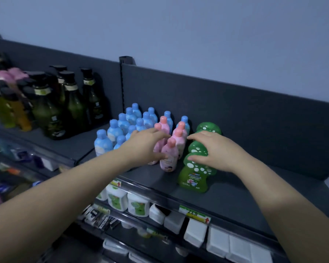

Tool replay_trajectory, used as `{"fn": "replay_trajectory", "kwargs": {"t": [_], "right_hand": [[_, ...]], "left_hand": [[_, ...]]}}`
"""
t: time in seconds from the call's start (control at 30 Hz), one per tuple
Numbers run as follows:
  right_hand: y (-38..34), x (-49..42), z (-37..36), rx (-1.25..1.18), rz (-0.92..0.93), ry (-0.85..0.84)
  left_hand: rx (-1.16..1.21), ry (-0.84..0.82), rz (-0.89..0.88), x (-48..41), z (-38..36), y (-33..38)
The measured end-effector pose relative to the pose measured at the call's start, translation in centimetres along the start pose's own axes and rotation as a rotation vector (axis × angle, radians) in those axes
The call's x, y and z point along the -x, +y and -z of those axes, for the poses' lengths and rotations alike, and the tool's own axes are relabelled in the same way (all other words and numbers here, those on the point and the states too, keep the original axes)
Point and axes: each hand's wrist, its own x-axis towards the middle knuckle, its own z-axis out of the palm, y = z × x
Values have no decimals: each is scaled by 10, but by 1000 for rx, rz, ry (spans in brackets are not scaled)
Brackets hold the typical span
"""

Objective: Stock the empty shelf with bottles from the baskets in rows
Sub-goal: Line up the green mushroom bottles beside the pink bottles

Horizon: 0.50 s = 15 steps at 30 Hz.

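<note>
The shelf (254,196) was a dark grey deck with a dark back panel, set against a pale wall. The left hand (147,147) held its grip closed on the pink bottles (169,158), with the fingers over the upper bodies and the thumb low on the near side. The right hand (215,150) held its grip curled over the caps of the green bottles (196,175), which stood in a single file just beside the pink row. The blue bottles (103,143) stood in close rows to the left of the pink ones. The baskets were not in view. Risk: the bottles stood tightly packed, so a sideways push from either grip could topple one and knock down its neighbours in sequence. The front green bottle carried a label with print too small to read. The price tag (195,213) on the rail showed a red arrow and characters that could not be made out. Dark pump bottles (72,107) occupied the adjoining bay, and white containers (138,205) the shelf below.
</note>
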Motion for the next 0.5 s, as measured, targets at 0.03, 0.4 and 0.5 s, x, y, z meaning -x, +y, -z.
{"fn": "replay_trajectory", "kwargs": {"t": [0.03, 0.4, 0.5], "right_hand": [[-6, -4, -1, -6, 32, -1], [-121, -72, -36, 71, 337, -18], [-170, -96, -43, 58, 405, -28]], "left_hand": [[-27, 14, 24, 8, 1, -7], [-271, 34, 350, 122, 20, -100], [-285, 28, 465, 165, 38, -133]]}}
